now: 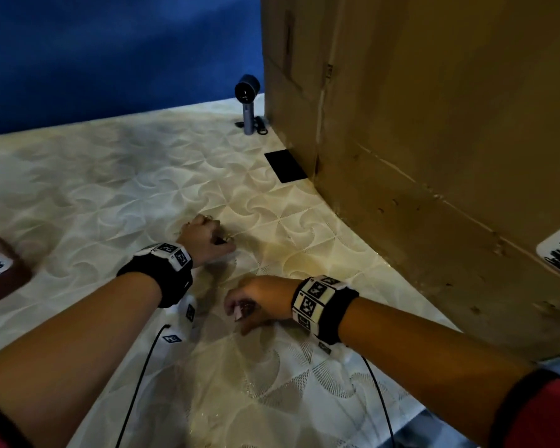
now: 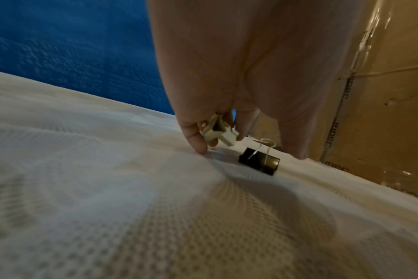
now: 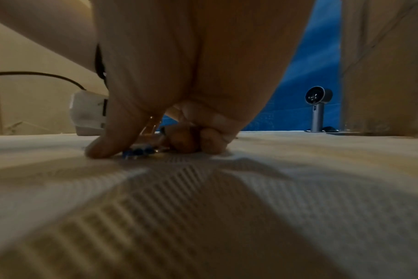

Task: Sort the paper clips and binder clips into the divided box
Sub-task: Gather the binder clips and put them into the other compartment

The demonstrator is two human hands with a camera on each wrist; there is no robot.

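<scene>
Near the middle of the head view, the left hand [image 1: 204, 237] reaches down to the white patterned tabletop [image 1: 110, 176], fingers curled. Its wrist view shows them pinching pale binder clips [image 2: 218, 132], held just above the cloth, with one fingertip touching the surface. Just right of that fingertip a black binder clip [image 2: 259, 160] lies on the tabletop, silver wire handles tilted up, apart from the fingers.

Lower and to the right in the head view, the right hand [image 1: 259, 302] is also bent down at the tabletop, fingers curled around something small and pale. In its wrist view the thumb and curled fingers press onto the cloth around a little cluster of blue paper clips [image 3: 136, 152]; whether they are actually gripped I cannot tell. Both wrists wear black bands with white square markers.

At the left edge of the head view sits a corner of the brown divided box [image 1: 0, 270] with a white label, well apart from both hands. A large cardboard box [image 1: 434, 140] fills the right side, a black flat rectangle [image 1: 285, 165] lies at its foot, and a small grey camera on a stand [image 1: 248, 101] stands at the top centre before a blue wall [image 1: 110, 53].
</scene>
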